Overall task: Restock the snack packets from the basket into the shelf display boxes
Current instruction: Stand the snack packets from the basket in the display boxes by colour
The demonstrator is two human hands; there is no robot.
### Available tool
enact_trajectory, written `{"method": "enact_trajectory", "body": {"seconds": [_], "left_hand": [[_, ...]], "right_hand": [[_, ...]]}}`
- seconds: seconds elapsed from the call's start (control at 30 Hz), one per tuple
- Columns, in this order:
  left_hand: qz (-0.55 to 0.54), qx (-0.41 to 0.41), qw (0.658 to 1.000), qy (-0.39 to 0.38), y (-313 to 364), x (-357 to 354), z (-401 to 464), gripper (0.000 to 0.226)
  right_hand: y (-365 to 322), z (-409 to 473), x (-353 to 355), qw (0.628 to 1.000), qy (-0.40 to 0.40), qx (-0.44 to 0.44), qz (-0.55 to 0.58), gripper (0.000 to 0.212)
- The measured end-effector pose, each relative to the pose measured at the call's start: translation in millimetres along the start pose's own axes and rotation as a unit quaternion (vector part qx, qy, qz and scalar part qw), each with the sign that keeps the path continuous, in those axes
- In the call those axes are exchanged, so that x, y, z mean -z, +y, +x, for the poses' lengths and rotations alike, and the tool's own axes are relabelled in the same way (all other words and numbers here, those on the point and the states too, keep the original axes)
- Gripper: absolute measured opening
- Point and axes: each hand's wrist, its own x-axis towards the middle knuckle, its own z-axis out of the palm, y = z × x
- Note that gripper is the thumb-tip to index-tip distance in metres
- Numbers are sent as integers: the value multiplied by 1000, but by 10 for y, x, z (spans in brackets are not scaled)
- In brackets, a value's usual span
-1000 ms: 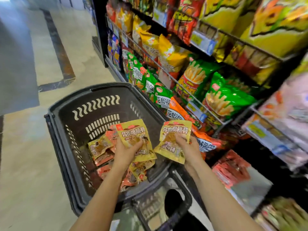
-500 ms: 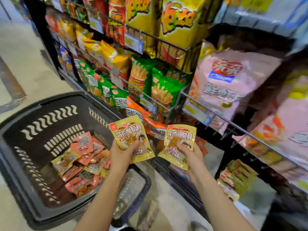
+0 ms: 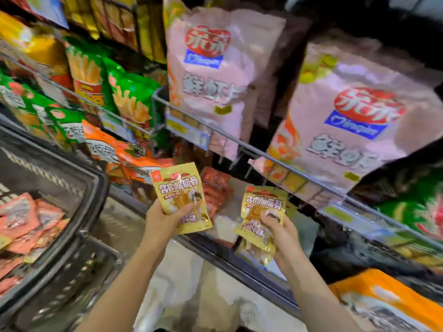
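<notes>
Both yellow packets being carried clear of basket (image 3: 91, 188) toward lower shelf. Left hand (image 3: 160, 221) being kept pinched on upright yellow packet (image 3: 181, 197); right hand (image 3: 280, 236) clasped on stacked yellow packets (image 3: 260, 219). Risk: stack slipping from thumb pinch, dropping short of display box, hidden here.

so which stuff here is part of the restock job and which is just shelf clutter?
In the job:
- left hand, holding a yellow packet
- right hand, holding a second yellow packet
- basket with red packets

Just there:
- pink shrimp-chip bags
- green fries bags
- orange bags
</notes>
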Motion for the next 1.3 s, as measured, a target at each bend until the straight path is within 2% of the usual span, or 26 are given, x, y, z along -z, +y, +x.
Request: {"method": "enact_trajectory", "body": {"seconds": [0.23, 0.37, 0.43, 0.63, 0.83, 1.2, 1.3], "left_hand": [[0, 53, 997, -55, -513, -492, -89, 27], [1, 71, 994, -88, -803, -745, -91, 27], [1, 82, 992, -96, -955, -860, -67, 28], [20, 100, 988, -117, -1385, -1182, 28, 32], [55, 99, 983, -146, -1709, -1411, 85, 26], [60, 103, 978, -174, -2024, -1662, 195, 30], [62, 102, 977, -177, -2072, -1639, 232, 28]], "right_hand": [[332, 218, 713, 996, 89, 11, -7, 26], [501, 370, 985, 987, 160, 15, -9, 8], [587, 460, 1088, 979, 201, 15, -16, 8], [900, 732, 1244, 934, 325, 17, -150, 20], [1080, 1006, 1223, 909, 361, -3, -208, 33], [1222, 1449, 1053, 875, 416, 25, -246, 25], [1319, 1569, 1041, 875, 424, 5, -235, 33]]}}
